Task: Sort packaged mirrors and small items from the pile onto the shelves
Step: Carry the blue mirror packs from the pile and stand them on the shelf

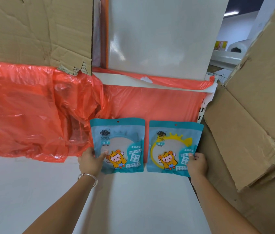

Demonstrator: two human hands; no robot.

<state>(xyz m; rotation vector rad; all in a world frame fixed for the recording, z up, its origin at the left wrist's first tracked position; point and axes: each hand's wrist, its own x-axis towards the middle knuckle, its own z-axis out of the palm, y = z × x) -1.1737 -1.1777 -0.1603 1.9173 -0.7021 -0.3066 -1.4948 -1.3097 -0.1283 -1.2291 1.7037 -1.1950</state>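
Teal packaging: both mirror packets are teal pouches with a small hang hole at the top, a clear window, the word MIRROR and a cartoon figure in a yellow hood.
Left packet (117, 144): a pale round mirror shows through the window, with a faint crown shape above it.
Right packet (174, 147): the mirror has a bright yellow rim topped by a yellow crown.
Position: the two stand upright side by side on the white shelf (141, 200), a narrow gap between them, in front of the red plastic sheet (23, 107).
Left hand (91, 160): pinches the left packet's lower left edge, thumb on the front; a silver bracelet (88, 179) circles the wrist.
Right hand (197, 163): grips the right packet's lower right edge, thumb on the front.
Surroundings: cardboard boxes (251, 115) stand just right of the shelf.
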